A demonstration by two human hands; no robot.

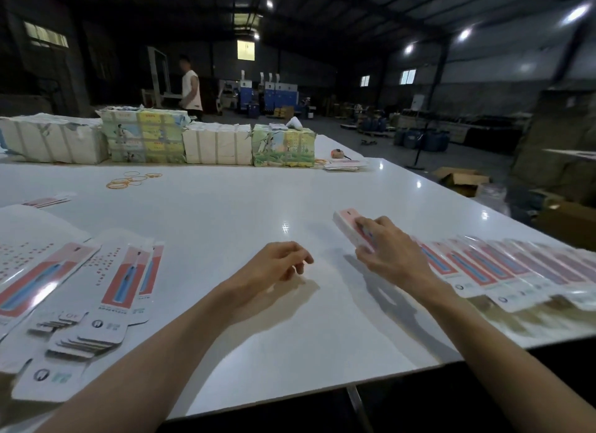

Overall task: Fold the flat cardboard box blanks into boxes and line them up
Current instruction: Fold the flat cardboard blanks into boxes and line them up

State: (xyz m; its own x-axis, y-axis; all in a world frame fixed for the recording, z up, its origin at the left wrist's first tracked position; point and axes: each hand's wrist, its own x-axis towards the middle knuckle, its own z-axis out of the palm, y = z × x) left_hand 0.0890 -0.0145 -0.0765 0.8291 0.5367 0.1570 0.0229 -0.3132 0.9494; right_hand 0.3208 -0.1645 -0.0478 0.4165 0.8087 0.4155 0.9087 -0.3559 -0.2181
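Observation:
My right hand (pixel 388 249) grips a folded pink-and-white box (pixel 346 224) lying on the white table (pixel 225 213), at the left end of a row of folded boxes (pixel 503 268) that runs to the right. My left hand (pixel 280 261) hovers over the middle of the table with its fingers loosely curled and nothing in them. Flat box blanks (pixel 125 281) with a red and blue print lie fanned out in a pile at the left.
Bundled stacks of printed cartons (pixel 145 136) line the far side of the table, with rubber bands (pixel 135 179) in front of them. A few more blanks (pixel 345 165) lie far right. A person (pixel 192 87) stands beyond the table. The table edge runs near right.

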